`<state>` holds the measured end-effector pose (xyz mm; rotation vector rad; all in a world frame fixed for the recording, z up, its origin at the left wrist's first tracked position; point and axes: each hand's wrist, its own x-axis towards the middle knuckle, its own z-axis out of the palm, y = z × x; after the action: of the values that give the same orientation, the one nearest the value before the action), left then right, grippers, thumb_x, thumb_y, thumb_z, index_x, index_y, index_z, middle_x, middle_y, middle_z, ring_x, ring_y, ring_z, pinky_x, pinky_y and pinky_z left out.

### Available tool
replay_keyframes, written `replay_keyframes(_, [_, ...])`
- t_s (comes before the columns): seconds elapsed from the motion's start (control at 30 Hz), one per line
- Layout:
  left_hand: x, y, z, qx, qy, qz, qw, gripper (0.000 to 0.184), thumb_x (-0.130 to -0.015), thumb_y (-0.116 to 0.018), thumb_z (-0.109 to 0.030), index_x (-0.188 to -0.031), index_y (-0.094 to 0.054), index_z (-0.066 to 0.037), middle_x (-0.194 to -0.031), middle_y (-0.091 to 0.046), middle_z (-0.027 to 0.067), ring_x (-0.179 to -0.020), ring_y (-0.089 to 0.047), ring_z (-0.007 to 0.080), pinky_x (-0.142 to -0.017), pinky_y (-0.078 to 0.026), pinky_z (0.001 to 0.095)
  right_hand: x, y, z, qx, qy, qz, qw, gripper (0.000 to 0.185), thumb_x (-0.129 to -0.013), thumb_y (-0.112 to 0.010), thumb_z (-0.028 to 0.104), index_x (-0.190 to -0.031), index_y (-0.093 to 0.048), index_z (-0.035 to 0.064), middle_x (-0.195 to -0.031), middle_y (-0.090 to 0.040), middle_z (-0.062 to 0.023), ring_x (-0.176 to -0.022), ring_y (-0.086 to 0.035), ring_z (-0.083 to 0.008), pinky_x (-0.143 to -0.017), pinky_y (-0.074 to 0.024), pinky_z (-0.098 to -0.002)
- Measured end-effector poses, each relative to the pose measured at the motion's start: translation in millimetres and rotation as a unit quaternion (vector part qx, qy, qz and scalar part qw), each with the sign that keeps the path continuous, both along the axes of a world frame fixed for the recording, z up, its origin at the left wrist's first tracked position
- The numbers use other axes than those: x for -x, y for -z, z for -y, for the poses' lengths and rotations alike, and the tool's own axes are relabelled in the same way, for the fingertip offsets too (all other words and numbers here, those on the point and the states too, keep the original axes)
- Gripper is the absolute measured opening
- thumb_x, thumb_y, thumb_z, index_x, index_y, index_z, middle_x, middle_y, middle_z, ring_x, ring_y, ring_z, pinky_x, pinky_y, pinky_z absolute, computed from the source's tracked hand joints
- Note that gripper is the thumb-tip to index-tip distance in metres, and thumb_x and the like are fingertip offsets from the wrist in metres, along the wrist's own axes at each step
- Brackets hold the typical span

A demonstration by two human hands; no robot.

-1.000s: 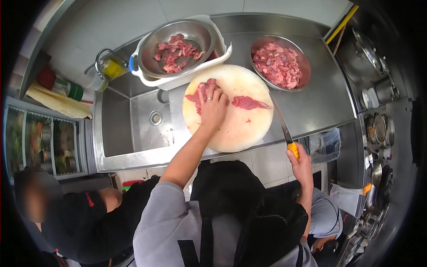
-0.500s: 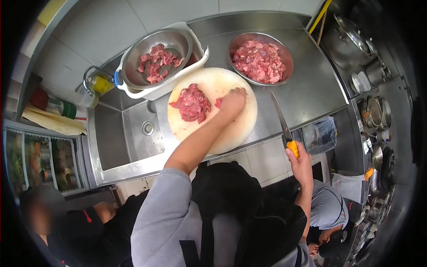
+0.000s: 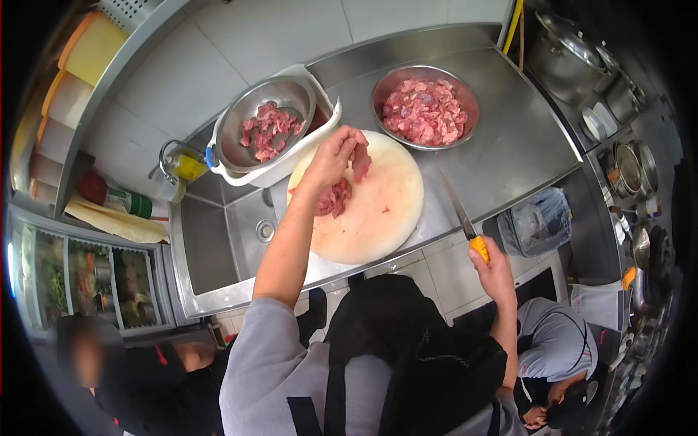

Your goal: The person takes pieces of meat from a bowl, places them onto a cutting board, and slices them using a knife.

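My left hand [image 3: 333, 158] is closed on a piece of red meat [image 3: 360, 163], lifted over the far side of the round white cutting board [image 3: 385, 196]. Beneath that wrist lies a pile of raw meat [image 3: 334, 200], partly hidden by my forearm. A small scrap of meat [image 3: 386, 211] sits on the board's right half. My right hand [image 3: 497, 273] grips the yellow handle of a knife [image 3: 459, 207] off the board's right side, its blade pointing away from me. Behind the board, a steel bowl [image 3: 296, 91] holds some meat pieces, and a fuller steel bowl [image 3: 474, 116] stands to its right.
The left bowl rests on a white tub [image 3: 272, 171]. A steel sink [image 3: 211, 231] with a faucet [image 3: 166, 163] is at left. A bin with a clear liner [image 3: 542, 221] stands by the counter's right front. One person [image 3: 163, 370] is at lower left, another [image 3: 556, 341] at lower right.
My left hand has moved from the board's right half leftward to above the pile, raising a piece of meat. My right hand still holds the knife. The view has shifted slightly.
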<state>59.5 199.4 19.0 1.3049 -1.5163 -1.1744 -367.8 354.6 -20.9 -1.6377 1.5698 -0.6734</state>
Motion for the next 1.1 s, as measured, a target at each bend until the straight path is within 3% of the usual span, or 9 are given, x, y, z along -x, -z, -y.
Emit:
replay_keyframes(0.13, [17, -44, -3, 0.092, 0.051, -0.151, 0.983, 0.015, -0.118, -0.049, -0.008, -0.121, -0.062, -0.002, -0.104, -0.072, 0.0056, -0.088, -0.067, 0.0116, -0.081, -0.054, 0.0286, 1, -1, 3, -0.002, -0.001, 0.007, 1.0, 0.039, -0.105, -0.075, 0.025, -0.135, -0.066, 0.0017, -0.097, -0.076, -0.0244, -0.088, -0.076, -0.0415, -0.08, -0.0581, -0.0431])
replay_keyframes(0.2, [22, -40, -9, 0.109, 0.064, -0.152, 0.98, 0.014, -0.116, -0.057, -0.013, -0.122, -0.063, -0.002, -0.105, -0.072, 0.0058, -0.091, -0.068, 0.0121, -0.084, -0.056, 0.0291, 2, 2, 3, 0.002, 0.001, 0.013, 1.0, 0.039, -0.105, -0.075, 0.025, -0.135, -0.066, 0.0022, -0.098, -0.076, -0.0246, -0.089, -0.076, -0.0426, -0.08, -0.0581, -0.0437])
replay_keyframes(0.3, [33, 5, -36, 0.065, -0.047, 0.046, 0.996, 0.031, -0.108, -0.073, -0.015, -0.133, -0.06, -0.002, -0.104, -0.074, 0.0059, -0.092, -0.071, 0.015, -0.087, -0.058, 0.033, 3, 7, -1, 0.013, -0.003, 0.01, 1.0, 0.037, -0.105, -0.075, 0.026, -0.133, -0.066, 0.0024, -0.096, -0.076, -0.0253, -0.089, -0.076, -0.0451, -0.079, -0.0582, -0.0449])
replay_keyframes(0.47, [40, 120, -80, 0.113, -0.076, 0.179, 0.974, 0.046, -0.1, -0.062, 0.006, -0.145, -0.056, -0.003, -0.112, -0.073, 0.0177, -0.094, -0.075, 0.0328, -0.087, -0.059, 0.0431, -3, 4, -6, -0.023, -0.014, 0.009, 1.0, 0.038, -0.105, -0.076, 0.026, -0.132, -0.066, 0.0016, -0.093, -0.075, -0.0264, -0.088, -0.075, -0.0473, -0.078, -0.0582, -0.046])
replay_keyframes(0.6, [44, 126, -100, 0.124, -0.196, 0.266, 0.936, 0.047, -0.095, -0.064, 0.005, -0.142, -0.058, 0.002, -0.119, -0.067, 0.0234, -0.103, -0.071, 0.0362, -0.088, -0.059, 0.0457, -7, 11, -3, -0.024, -0.027, 0.0, 0.999, 0.038, -0.105, -0.076, 0.026, -0.132, -0.066, 0.0021, -0.094, -0.075, -0.0263, -0.09, -0.076, -0.0473, -0.078, -0.0583, -0.0463])
replay_keyframes(0.67, [47, 124, -89, 0.276, -0.156, 0.362, 0.876, 0.045, -0.096, -0.065, 0.0, -0.141, -0.06, 0.003, -0.117, -0.067, 0.0234, -0.106, -0.068, 0.0379, -0.091, -0.058, 0.0483, -10, 14, 0, -0.021, -0.032, -0.002, 0.999, 0.037, -0.105, -0.076, 0.027, -0.131, -0.067, 0.0027, -0.095, -0.076, -0.0262, -0.091, -0.076, -0.0473, -0.079, -0.0585, -0.0468])
replay_keyframes(0.8, [44, 150, -54, 0.236, -0.145, 0.465, 0.841, 0.038, -0.097, -0.063, -0.005, -0.134, -0.063, 0.003, -0.115, -0.067, 0.0219, -0.105, -0.068, 0.0401, -0.095, -0.057, 0.0498, -20, 9, 7, -0.006, -0.051, -0.017, 0.999, 0.036, -0.105, -0.075, 0.027, -0.131, -0.067, 0.004, -0.097, -0.076, -0.0262, -0.093, -0.076, -0.0477, -0.08, -0.0587, -0.0475])
replay_keyframes(0.87, [41, 145, -43, 0.136, -0.06, 0.528, 0.836, 0.03, -0.098, -0.059, -0.007, -0.126, -0.064, 0.002, -0.112, -0.067, 0.0216, -0.105, -0.068, 0.0419, -0.099, -0.056, 0.05, -21, 6, 9, -0.017, -0.051, -0.021, 0.998, 0.036, -0.105, -0.075, 0.027, -0.132, -0.067, 0.0055, -0.098, -0.076, -0.0261, -0.094, -0.075, -0.0485, -0.08, -0.0588, -0.0484])
replay_keyframes(1.1, [28, 143, -50, 0.2, -0.039, 0.466, 0.861, 0.027, -0.096, -0.061, -0.006, -0.122, -0.062, 0.002, -0.11, -0.066, 0.0216, -0.106, -0.068, 0.0402, -0.093, -0.058, 0.0493, -10, 8, -3, -0.013, -0.021, -0.002, 1.0, 0.037, -0.105, -0.075, 0.027, -0.133, -0.065, 0.0065, -0.099, -0.077, -0.0256, -0.096, -0.075, -0.0492, -0.08, -0.0584, -0.0489])
